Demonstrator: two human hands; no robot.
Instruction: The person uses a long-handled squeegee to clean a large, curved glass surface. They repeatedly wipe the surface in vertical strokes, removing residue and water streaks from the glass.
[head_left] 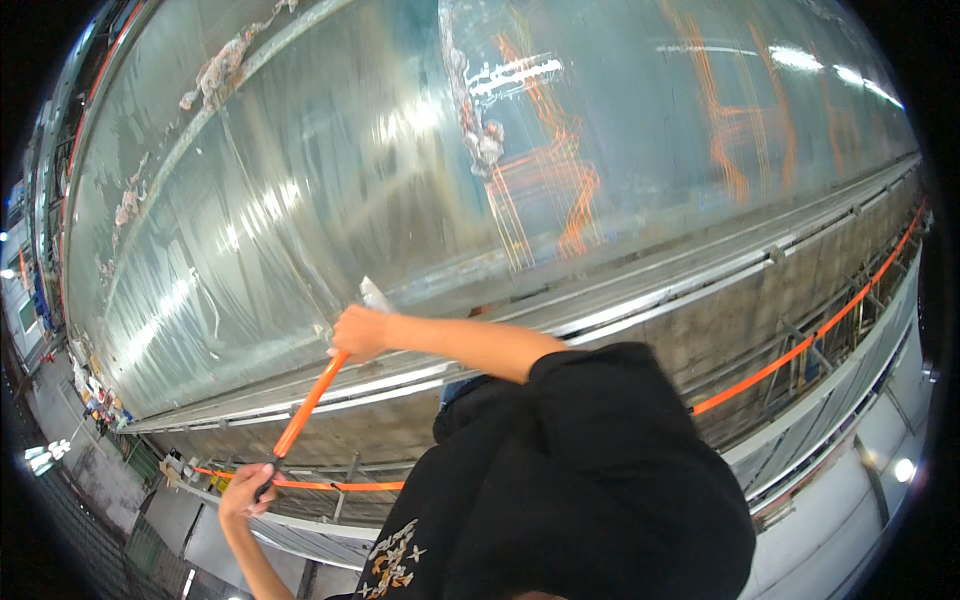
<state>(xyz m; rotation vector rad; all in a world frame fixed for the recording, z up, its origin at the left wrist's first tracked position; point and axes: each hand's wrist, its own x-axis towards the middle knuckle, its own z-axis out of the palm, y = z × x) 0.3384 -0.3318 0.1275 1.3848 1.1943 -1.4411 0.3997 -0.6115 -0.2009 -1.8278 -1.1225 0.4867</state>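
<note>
My right hand (pixel 362 333) is wrapped round the upper part of a long orange-handled tool (pixel 308 407). Lower down and to the left, my left hand (pixel 247 490) grips the tool's black end. A pale whitish piece (pixel 374 295) shows just beyond my right fist, against the panel; whether it is the tool's head I cannot make out. The large glossy grey-green panel (pixel 330 215) fills the upper view, streaked and wet-looking. A lumpy pinkish-white ridge (pixel 484 146) runs down its middle, and orange line marks (pixel 548 190) lie to the right.
A metal rail (pixel 640 317) borders the panel's near edge, with a brownish ledge (pixel 720 335) below. An orange strap (pixel 770 370) stretches along the railing behind me. More whitish lumps (pixel 225 68) cling to the panel's upper left. Assorted items (pixel 97 398) are heaped at the far left corner.
</note>
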